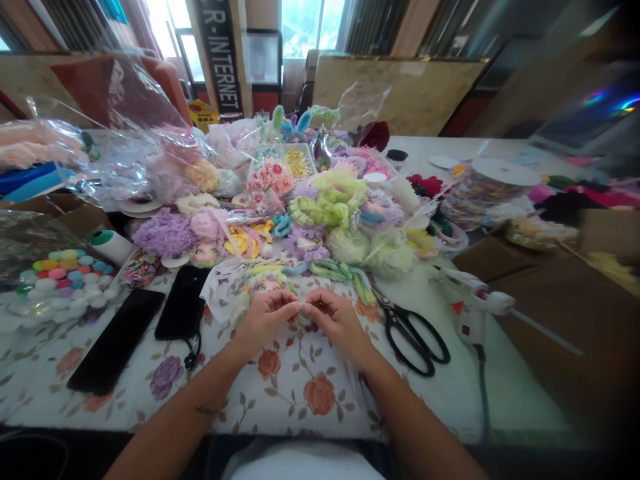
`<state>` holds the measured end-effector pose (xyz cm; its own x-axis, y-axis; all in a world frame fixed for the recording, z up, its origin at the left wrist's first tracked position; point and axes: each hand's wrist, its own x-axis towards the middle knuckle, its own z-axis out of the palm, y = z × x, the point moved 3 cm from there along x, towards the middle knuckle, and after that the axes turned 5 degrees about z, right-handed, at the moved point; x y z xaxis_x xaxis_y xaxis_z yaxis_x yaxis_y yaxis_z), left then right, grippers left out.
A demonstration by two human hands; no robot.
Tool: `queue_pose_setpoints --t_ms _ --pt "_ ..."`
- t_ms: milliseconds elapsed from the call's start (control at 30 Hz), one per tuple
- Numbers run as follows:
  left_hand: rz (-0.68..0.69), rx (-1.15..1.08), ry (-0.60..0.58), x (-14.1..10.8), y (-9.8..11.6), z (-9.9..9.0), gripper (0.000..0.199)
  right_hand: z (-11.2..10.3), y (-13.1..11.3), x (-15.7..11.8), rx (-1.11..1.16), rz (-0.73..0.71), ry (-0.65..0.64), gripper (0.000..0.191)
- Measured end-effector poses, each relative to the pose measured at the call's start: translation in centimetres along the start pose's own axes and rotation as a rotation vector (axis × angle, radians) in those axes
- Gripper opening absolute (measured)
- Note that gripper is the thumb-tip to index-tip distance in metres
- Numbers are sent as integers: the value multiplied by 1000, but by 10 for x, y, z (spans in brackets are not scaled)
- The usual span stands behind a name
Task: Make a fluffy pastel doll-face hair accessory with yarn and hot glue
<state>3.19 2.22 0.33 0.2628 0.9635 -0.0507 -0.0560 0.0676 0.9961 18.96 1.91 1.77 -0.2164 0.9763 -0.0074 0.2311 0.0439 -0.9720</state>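
Observation:
My left hand (270,319) and my right hand (336,320) meet over the flowered cloth (285,400), thumbs and fingertips pinched together. Whatever sits between the fingertips is too small to make out. Just behind them lies a doll face with colourful hair (265,285), partly hidden by my left hand. Fuzzy green and blue strips (345,272) stretch out beyond my fingers. To the right of my right hand, black-handled scissors (413,337) rest on the table with their handles toward me.
A hot glue gun (473,307) with a glue stick in it lies right of the scissors, its cord running to the table edge. Two black phones (117,340) are on the left, near colourful pompoms (70,277). Yarn, trims and plastic bags heap up behind. A cardboard box (555,300) stands right.

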Motion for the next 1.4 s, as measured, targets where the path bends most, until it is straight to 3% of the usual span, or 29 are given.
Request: queue_pose_setpoints --t_ms 200,400,533,633,700,833,900,1000,1067,1167,1300,1400 --pt "55 102 31 0 2 3 26 6 10 0 123 85 11 25" --pt "105 181 140 -3 -2 7 23 12 15 0 111 24 93 23" --pt "121 192 139 -3 -3 4 22 -5 14 -4 98 10 242 22" --pt "128 168 171 -3 -4 -2 23 -44 23 -23 74 38 529 30" --pt "124 140 200 -2 -4 -7 24 -81 36 -49 -53 59 904 34" --pt "102 127 237 -2 -3 -12 26 -148 65 -104 -270 31 1473 42" --pt "98 116 250 -1 -1 -12 27 -175 77 -114 -366 115 1466 49" --pt "114 60 255 -1 1 -11 27 -204 89 -105 -461 357 1198 52" --pt "125 24 252 0 0 -12 27 -217 93 -92 -537 510 1060 43" --pt "138 9 261 0 0 -14 27 -230 92 -76 -571 586 1000 24" --pt "138 36 321 1 5 -18 27 -226 78 -75 -527 541 1005 18" --pt "136 7 349 2 8 -19 25 -192 58 -83 -364 407 997 25"
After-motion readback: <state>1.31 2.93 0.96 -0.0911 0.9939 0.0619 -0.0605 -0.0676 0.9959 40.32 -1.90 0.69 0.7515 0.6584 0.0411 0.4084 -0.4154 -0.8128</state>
